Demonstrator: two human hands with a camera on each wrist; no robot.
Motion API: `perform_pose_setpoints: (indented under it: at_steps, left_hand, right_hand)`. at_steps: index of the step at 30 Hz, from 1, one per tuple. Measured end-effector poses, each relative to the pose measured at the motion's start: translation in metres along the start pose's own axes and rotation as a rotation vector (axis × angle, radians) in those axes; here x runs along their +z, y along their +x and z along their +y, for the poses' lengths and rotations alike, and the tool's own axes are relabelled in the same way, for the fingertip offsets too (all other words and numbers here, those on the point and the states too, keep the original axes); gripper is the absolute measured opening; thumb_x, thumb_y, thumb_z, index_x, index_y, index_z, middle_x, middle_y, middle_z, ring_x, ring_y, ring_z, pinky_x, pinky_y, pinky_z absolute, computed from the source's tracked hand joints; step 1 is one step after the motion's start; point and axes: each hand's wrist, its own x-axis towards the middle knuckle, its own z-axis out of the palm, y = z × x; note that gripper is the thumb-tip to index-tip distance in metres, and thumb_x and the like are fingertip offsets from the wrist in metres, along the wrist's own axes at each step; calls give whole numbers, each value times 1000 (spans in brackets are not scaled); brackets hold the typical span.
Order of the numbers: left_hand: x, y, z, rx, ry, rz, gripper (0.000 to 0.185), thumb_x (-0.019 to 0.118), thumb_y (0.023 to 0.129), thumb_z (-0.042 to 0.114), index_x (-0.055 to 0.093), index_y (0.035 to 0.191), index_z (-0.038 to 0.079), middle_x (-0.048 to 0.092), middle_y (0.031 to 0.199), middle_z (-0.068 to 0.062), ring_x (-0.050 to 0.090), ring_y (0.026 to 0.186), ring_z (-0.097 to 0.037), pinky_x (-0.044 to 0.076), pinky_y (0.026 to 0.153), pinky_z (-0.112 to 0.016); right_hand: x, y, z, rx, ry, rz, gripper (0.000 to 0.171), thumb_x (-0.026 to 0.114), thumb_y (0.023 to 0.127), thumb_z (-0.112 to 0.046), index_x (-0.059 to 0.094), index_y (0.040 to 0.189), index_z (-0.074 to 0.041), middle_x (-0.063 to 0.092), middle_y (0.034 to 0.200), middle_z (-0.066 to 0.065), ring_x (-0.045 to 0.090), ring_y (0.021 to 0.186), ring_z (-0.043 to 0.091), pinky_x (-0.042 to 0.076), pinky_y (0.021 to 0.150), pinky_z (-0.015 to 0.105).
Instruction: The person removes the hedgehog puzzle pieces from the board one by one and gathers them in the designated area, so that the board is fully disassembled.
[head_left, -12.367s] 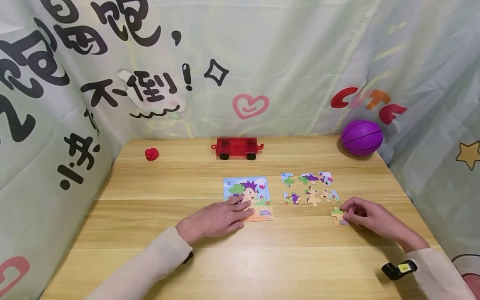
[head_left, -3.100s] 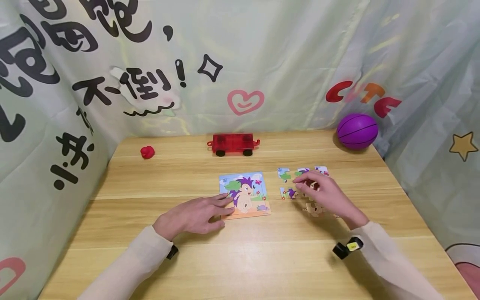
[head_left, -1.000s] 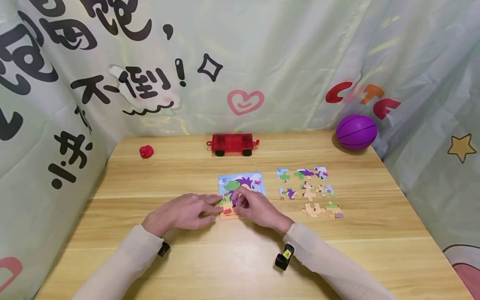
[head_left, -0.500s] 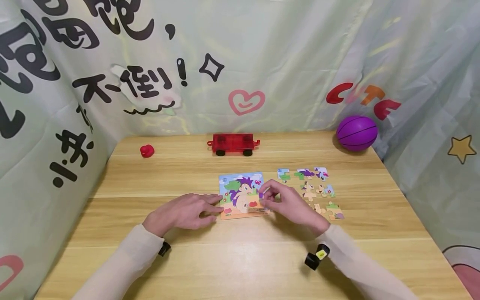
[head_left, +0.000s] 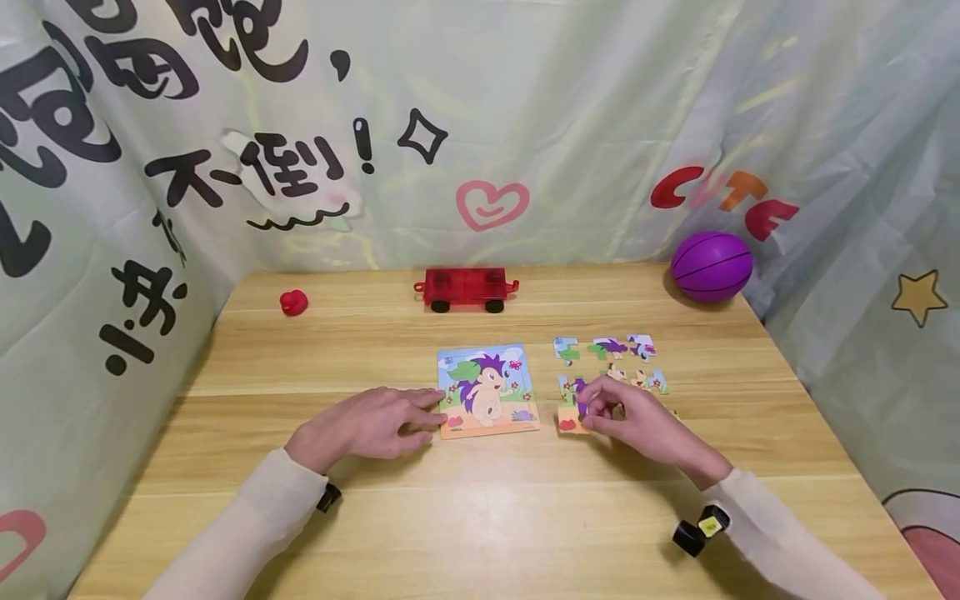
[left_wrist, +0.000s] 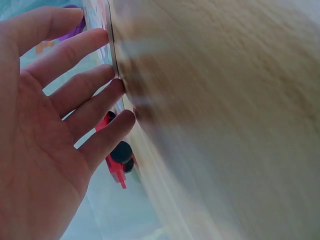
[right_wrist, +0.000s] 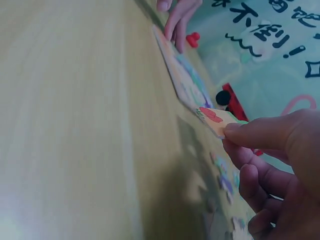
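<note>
Puzzle piece (head_left: 568, 419), orange-edged with a red mark, was pinched between your right hand's (head_left: 633, 421) thumb and fingertips and sat low over the table (head_left: 480, 517), just right of the picture board (head_left: 487, 390) and at the near-left corner of the loose pieces (head_left: 611, 367). Half a second earlier that hand had been over the board's right edge; a second earlier it had worked at the board's lower-left corner, beside your left hand. You had therefore lifted this piece off the board and carried it across to the spread on the right. The right wrist view confirmed the grip: the piece (right_wrist: 218, 120) was held tilted at your fingertips (right_wrist: 250, 132), its far edge clear of the wood, so it was not yet set down. Your left hand (head_left: 367, 427) lay flat with straight fingers, holding nothing, its fingertips (left_wrist: 112, 90) touching the board's left edge, as it had throughout. Judged from this, the piece looked about to join the bottom row of the separated set, beside the pieces already laid out. A red toy cart (head_left: 465, 289), a purple ball (head_left: 711, 266) and a small red toy (head_left: 293, 302) stood at the far edge
</note>
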Motion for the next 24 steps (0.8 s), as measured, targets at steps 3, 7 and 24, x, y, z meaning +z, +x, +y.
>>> perform_pose_setpoints:
  at_steps: [3, 7, 24]
  left_hand:
    - [0, 0, 0, 3, 6, 1, 45, 58, 110, 36, 67, 151, 20, 48, 170, -11, 49, 157, -31, 45, 125, -54]
    - [0, 0, 1, 10, 8, 6, 45, 58, 110, 36, 67, 151, 19, 48, 169, -11, 49, 156, -31, 45, 124, -54]
    - [-1, 0, 1, 3, 0, 1, 46, 58, 110, 36, 66, 152, 20, 47, 170, -10, 48, 157, -31, 45, 125, -54]
  right_hand:
    - [-2, -4, 5, 8, -16, -3, 18, 76, 102, -8, 71, 119, -8, 72, 96, 0, 64, 88, 10, 56, 72, 25]
    - [-3, -6, 9, 8, -64, 9, 19, 76, 101, -6, 73, 119, -9, 71, 94, -3, 63, 86, 8, 55, 74, 24]
    - [0, -7, 16, 38, -256, 63, 23, 87, 95, -18, 77, 115, -15, 63, 91, -8, 55, 82, 9, 47, 71, 23]
